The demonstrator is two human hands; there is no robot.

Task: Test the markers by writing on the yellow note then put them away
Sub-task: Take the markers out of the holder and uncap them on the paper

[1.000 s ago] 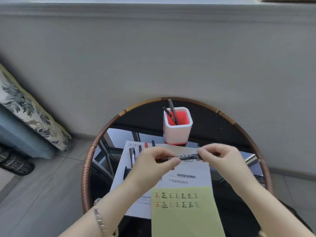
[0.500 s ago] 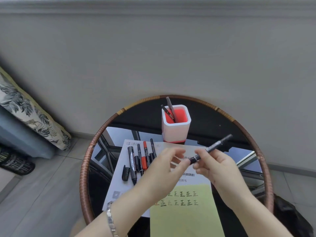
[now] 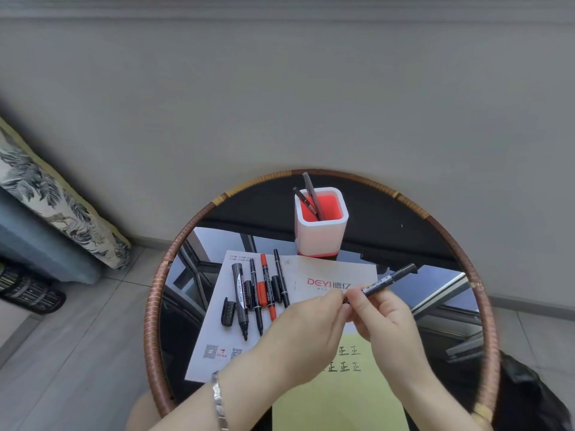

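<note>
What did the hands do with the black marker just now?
A second ago the black marker lay level between both hands. Now the right hand grips it tilted, with the far end up and to the right. The left hand stays at its near end; whether it pinches there is unclear. The other markers on the white sheet, the pen cup and the yellow note stayed put.

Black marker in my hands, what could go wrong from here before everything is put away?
1. Your left hand pinches the near end of the black marker that your right hand grips. I cannot tell if that tip is bare; if so, ink may smear your fingers.
2. The thick black marker lies uncapped on the white leaflet, its cap beside it. It may dry out or stain the paper.
</note>
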